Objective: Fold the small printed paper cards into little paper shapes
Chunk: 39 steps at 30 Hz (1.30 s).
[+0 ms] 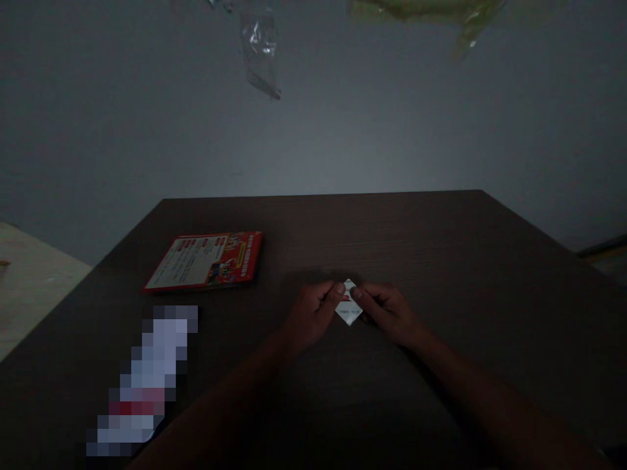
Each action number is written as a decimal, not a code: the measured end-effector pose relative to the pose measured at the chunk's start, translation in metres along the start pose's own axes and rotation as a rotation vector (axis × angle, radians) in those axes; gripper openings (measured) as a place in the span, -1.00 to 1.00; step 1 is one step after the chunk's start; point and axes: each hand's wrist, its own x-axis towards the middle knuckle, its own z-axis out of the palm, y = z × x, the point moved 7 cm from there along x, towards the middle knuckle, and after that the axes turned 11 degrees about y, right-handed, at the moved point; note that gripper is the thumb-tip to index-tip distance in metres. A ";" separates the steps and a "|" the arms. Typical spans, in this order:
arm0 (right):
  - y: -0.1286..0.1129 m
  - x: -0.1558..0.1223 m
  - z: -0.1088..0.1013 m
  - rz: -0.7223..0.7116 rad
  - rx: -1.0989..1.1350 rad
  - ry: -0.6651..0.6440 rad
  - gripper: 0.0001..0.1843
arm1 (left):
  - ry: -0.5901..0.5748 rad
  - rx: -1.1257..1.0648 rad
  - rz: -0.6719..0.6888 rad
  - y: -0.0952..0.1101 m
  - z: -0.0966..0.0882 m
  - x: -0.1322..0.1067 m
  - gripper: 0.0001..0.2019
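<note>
A small white piece of paper (349, 315), diamond-shaped with a red mark and faint print, is held between both hands over the dark table (313, 228). My left hand (313, 313) pinches its left side, thumb on top. From the other side, my right hand (389, 312) grips it with the thumb pressed on its upper face. The fingers beneath the paper are hidden, and whether it is folded in layers I cannot tell.
A red printed booklet or stack of sheets (206, 261) lies at the table's back left. Nearer, a pixelated phone-like object (151, 372) rests by my left forearm. Behind the table stands a grey wall (343, 117) with a clear plastic bag (259, 52) and yellowish tape (416, 10).
</note>
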 end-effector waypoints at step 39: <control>0.009 0.000 -0.001 0.101 0.158 0.043 -0.56 | -0.102 -0.293 -0.162 -0.008 0.011 -0.006 -0.57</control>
